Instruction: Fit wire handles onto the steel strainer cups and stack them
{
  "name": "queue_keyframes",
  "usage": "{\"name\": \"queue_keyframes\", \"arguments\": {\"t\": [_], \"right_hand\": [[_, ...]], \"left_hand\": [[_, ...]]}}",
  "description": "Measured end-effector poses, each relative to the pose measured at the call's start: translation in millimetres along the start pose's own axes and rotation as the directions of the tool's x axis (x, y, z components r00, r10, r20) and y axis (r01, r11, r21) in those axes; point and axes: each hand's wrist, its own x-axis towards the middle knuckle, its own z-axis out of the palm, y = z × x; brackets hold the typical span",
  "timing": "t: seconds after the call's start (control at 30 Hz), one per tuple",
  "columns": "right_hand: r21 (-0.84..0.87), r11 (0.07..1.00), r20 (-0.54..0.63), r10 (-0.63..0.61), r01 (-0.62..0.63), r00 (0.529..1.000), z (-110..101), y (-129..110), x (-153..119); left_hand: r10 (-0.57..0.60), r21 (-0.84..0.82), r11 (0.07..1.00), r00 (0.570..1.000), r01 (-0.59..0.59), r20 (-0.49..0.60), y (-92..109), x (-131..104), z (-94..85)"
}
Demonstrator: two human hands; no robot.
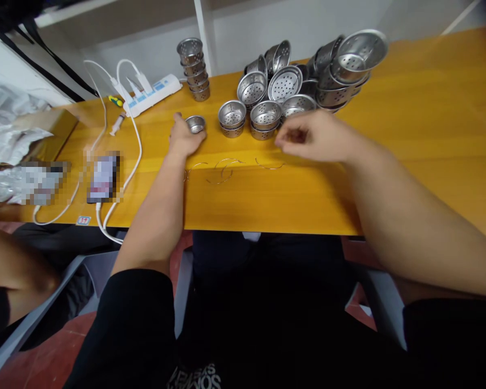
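Observation:
My left hand (183, 136) is closed around a small perforated metal cup (195, 125) standing upright on the table, thumb on its near right side. My right hand (314, 136), slightly blurred, hovers beside the front of the cup group with its fingers curled together; whatever they hold, if anything, is hidden. Nearest to it is a stacked pair of perforated cups (266, 114). Between the hands stands another stacked pair (232, 116). Several thin curved wires (227, 168) lie on the wood in front of the cups.
Behind my left hand rises a tall cup stack (194, 67). More cups (285, 84) and a leaning stack (344, 81) fill the back right. At left are a power strip (157, 96), a charging phone (103, 178), white cables and plastic bags (12, 138). Another person's arm (16, 254) is at far left.

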Motion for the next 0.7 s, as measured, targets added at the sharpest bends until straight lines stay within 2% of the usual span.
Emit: {"name": "queue_keyframes", "arguments": {"t": [0.03,0.07,0.1,0.2,0.3,0.43,0.53,0.6,0.7], "right_hand": [[0.010,1.000,0.105,-0.006,0.005,0.994,1,1,0],[0.009,1.000,0.186,-0.005,0.003,0.983,4,1,1],[-0.001,1.000,0.243,-0.001,0.001,0.970,7,2,2],[-0.063,0.998,0.303,0.038,-0.019,0.952,16,0,5],[-0.158,0.983,0.327,0.142,-0.094,0.934,17,-9,6],[-0.330,0.918,0.368,0.339,-0.219,0.866,8,-28,3],[-0.476,0.848,0.375,0.436,-0.234,0.818,4,-40,0],[-0.551,0.803,0.356,0.472,-0.227,0.806,5,-45,0],[-0.593,0.779,0.328,0.464,-0.203,0.823,10,-49,1]], "left_hand": [[-0.185,0.007,0.982,0.973,0.188,-0.140,6,-1,0.8],[-0.275,-0.001,0.960,0.937,0.281,-0.216,16,-1,0.8],[-0.269,-0.013,0.962,0.932,0.274,-0.244,28,-1,0.1],[-0.064,-0.029,0.998,0.974,0.059,-0.216,66,1,-2.2],[0.052,-0.021,0.998,0.970,-0.059,-0.236,91,3,0.9],[0.019,-0.080,0.995,0.928,-0.052,-0.371,100,6,11.1],[0.028,-0.088,0.994,0.911,-0.070,-0.412,99,6,14.7],[0.062,-0.075,0.992,0.902,-0.103,-0.426,101,6,14.6],[0.115,-0.055,0.987,0.897,-0.153,-0.427,112,6,12.8]]}}
